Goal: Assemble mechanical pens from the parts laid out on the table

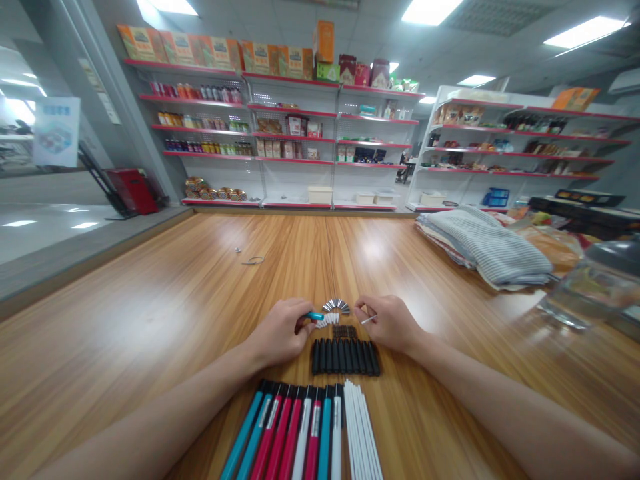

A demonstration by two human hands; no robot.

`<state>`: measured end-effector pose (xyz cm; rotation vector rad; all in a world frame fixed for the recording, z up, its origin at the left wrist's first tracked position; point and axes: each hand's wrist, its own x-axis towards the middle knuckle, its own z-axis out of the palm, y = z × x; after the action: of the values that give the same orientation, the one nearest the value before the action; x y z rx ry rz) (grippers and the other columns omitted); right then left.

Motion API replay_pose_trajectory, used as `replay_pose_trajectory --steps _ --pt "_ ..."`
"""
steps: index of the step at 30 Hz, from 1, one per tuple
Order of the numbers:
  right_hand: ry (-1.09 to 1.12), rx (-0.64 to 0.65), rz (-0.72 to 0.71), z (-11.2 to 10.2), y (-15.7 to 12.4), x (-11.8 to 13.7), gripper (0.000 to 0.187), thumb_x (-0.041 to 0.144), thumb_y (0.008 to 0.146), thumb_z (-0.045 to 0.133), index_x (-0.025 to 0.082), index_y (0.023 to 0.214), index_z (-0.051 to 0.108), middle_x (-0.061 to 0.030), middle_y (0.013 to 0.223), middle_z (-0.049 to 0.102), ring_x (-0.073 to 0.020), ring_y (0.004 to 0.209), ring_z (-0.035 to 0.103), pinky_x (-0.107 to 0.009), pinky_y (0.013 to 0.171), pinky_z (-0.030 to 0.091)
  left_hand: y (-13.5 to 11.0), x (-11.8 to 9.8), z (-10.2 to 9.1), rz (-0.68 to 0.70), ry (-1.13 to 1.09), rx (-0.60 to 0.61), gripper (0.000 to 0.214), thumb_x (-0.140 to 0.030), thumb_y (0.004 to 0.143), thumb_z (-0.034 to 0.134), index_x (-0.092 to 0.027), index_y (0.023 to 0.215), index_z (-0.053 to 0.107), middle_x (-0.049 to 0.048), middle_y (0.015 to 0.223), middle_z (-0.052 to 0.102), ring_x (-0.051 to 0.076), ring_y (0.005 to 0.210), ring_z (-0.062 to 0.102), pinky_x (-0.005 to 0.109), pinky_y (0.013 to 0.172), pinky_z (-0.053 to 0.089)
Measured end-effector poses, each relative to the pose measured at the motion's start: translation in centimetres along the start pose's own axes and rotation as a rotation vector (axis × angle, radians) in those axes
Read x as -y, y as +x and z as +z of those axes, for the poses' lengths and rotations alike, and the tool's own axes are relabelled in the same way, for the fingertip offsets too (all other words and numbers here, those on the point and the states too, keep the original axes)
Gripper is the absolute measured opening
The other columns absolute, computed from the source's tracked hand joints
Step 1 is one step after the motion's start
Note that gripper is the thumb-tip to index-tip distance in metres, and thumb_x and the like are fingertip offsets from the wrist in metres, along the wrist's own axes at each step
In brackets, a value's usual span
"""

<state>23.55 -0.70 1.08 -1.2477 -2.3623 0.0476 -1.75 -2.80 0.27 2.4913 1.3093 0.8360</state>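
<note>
My left hand point(285, 331) is closed around a teal pen barrel point(315, 315), one end of which sticks out to the right. Between the fingertips of my right hand point(393, 322) is a small thin white stick point(369, 319). Silver cone-shaped pen tips point(336, 305) fan out in an arc between the hands. Just below them lie short white pieces point(329, 321) and small dark springs point(345, 331). Black pen grips point(345, 357) form a row nearer me. Closest are teal, pink and white pen barrels point(287, 427) beside thin white refill tubes point(359, 430).
Folded striped cloth point(495, 243) lies at the right of the wooden table point(165, 320), near a clear jar point(587, 287). A thin ring-shaped item point(253, 261) and a tiny metal piece point(237, 251) rest toward the far left. Stocked shelves point(295, 140) stand beyond the table.
</note>
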Motion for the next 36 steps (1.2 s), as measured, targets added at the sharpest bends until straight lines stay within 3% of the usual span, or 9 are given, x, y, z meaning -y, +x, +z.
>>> replay_pose_trajectory --steps 10,16,23,30,36 --pt "0.01 -0.075 -0.081 0.1 -0.1 0.1 0.019 0.031 0.09 0.048 0.019 0.088 0.064 -0.0003 0.064 0.064 -0.0121 0.057 0.058 -0.023 0.059 0.034 -0.1 0.5 -0.4 -0.011 0.024 0.075 0.006 -0.015 0.081 0.054 -0.019 0.082 0.058 0.004 0.081 0.061 0.019 0.078 0.054 0.03 0.071 0.035" --pt "0.056 -0.192 -0.34 -0.1 -0.4 2.3 0.02 0.036 0.09 0.054 0.02 0.098 0.062 0.0004 0.076 0.067 -0.0098 0.059 0.058 -0.023 0.054 0.033 -0.1 -1.5 -0.7 -0.02 -0.182 -0.041 0.008 -0.019 0.089 0.047 -0.017 0.087 0.054 0.0028 0.082 0.058 0.016 0.077 0.053 0.027 0.071 0.039" --pt "0.027 -0.252 -0.549 0.1 -0.8 3.8 0.015 0.027 0.092 0.053 0.017 0.103 0.058 -0.0015 0.08 0.066 -0.013 0.071 0.061 -0.025 0.058 0.037 -0.6 -3.1 -0.5 0.121 -0.375 -0.037 0.009 -0.019 0.09 0.046 -0.017 0.094 0.054 0.0038 0.089 0.059 0.015 0.084 0.055 0.026 0.077 0.041" --pt "0.071 -0.293 -0.512 0.3 -0.7 3.2 0.011 0.025 0.091 0.055 0.018 0.099 0.058 -0.0008 0.081 0.066 -0.0116 0.071 0.061 -0.023 0.058 0.036 -0.2 -3.2 -1.1 0.141 -0.449 -0.012 0.01 -0.022 0.089 0.051 -0.015 0.093 0.057 0.0055 0.09 0.06 0.016 0.086 0.056 0.029 0.08 0.043" --pt "0.083 -0.301 -0.437 0.4 -0.6 3.1 0.015 0.033 0.091 0.057 0.019 0.086 0.059 0.001 0.074 0.065 -0.0099 0.065 0.059 -0.023 0.057 0.034 -0.4 -3.6 -1.4 -0.025 -0.604 0.057 0.015 -0.027 0.087 0.057 -0.014 0.09 0.062 0.004 0.084 0.063 0.015 0.08 0.058 0.027 0.074 0.045"
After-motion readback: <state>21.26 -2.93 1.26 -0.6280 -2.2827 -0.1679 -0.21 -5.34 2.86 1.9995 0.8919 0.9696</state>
